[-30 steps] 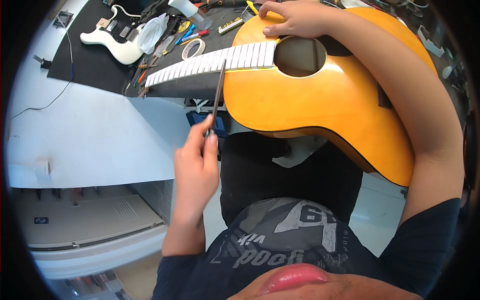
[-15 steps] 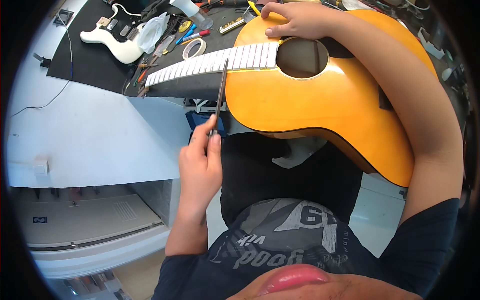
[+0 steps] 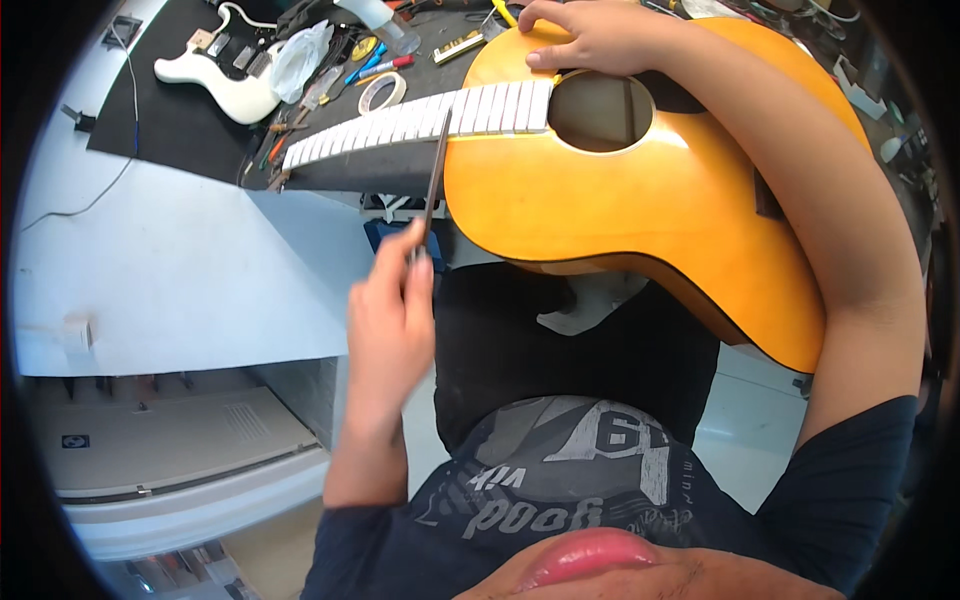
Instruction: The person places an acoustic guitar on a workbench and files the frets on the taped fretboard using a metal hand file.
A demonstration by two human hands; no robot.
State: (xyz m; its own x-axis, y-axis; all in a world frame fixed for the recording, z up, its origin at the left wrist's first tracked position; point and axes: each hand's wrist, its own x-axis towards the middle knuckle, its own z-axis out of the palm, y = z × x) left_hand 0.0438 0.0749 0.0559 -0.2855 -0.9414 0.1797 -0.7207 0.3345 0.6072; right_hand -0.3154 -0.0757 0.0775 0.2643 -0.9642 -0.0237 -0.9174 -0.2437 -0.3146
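An acoustic guitar [image 3: 560,190] with a yellow-orange top lies flat, its neck pointing left. White tape strips cover its fretboard [image 3: 500,108], with thin lines showing between them. My left hand [image 3: 388,310], slightly blurred, is closed around the handle of a slim dark file [image 3: 437,175]. The file's far end lies on the fretboard near the body joint. Across the upper body, my right hand [image 3: 595,40] rests with fingers apart, left of and above the sound hole [image 3: 600,115]. My right forearm lies over the guitar's body.
Left on the dark bench mat [image 3: 135,110] are a white electric guitar body [image 3: 230,95] and a plastic bag [image 3: 302,62]. Beyond the neck sit a tape roll [image 3: 382,95], markers [image 3: 385,68] and a clear bottle [image 3: 385,28]. A cable [image 3: 135,95] hangs over the left edge.
My left hand and the file have slid a little away from me across the fretboard. My right hand stays in place on the guitar, and the whole view has shifted slightly.
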